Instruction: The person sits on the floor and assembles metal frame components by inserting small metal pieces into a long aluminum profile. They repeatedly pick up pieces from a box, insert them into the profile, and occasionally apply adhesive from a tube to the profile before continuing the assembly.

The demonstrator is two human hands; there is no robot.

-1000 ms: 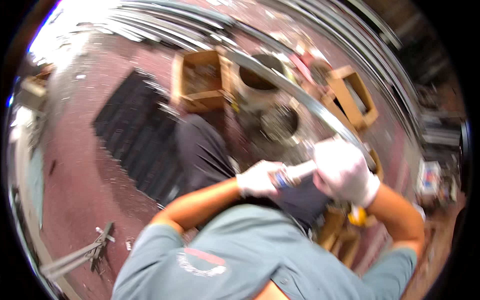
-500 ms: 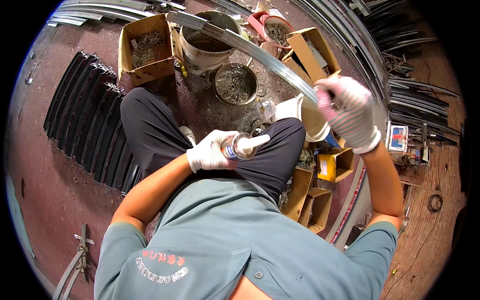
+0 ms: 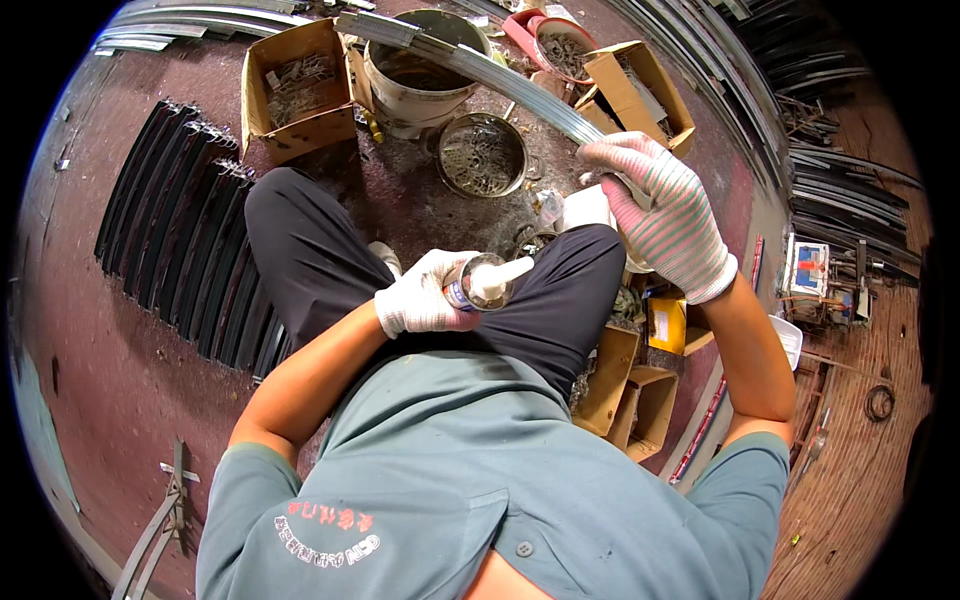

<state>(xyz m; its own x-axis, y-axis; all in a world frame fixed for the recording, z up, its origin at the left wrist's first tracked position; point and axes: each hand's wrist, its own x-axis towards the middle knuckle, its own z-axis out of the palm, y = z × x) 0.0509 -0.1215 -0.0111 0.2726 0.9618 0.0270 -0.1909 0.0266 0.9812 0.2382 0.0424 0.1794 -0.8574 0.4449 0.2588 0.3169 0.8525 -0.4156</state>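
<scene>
My left hand (image 3: pixel 425 295), in a white knitted glove, is wrapped round a small bottle (image 3: pixel 482 285) with a white nozzle pointing right, above my lap. My right hand (image 3: pixel 672 215), in a white glove with pink and grey stripes, is raised at the right. Its fingers curl over the near end of a bundle of long silvery metal strips (image 3: pixel 510 90). That end is hidden by the glove. The bundle slants across the top of a whitish bucket (image 3: pixel 410 115).
A carton (image 3: pixel 300 140) of small metal pieces, a metal pot (image 3: pixel 482 155) and a red pan (image 3: pixel 562 50) stand beyond my knees. Black strips (image 3: pixel 180 230) lie in rows at left. Small boxes (image 3: pixel 605 380) and a yellow box (image 3: pixel 668 325) stand right of my thigh.
My right hand has moved left and slightly away from me, its fingers now over the strips' near end. My left hand still holds the bottle in nearly the same place.
</scene>
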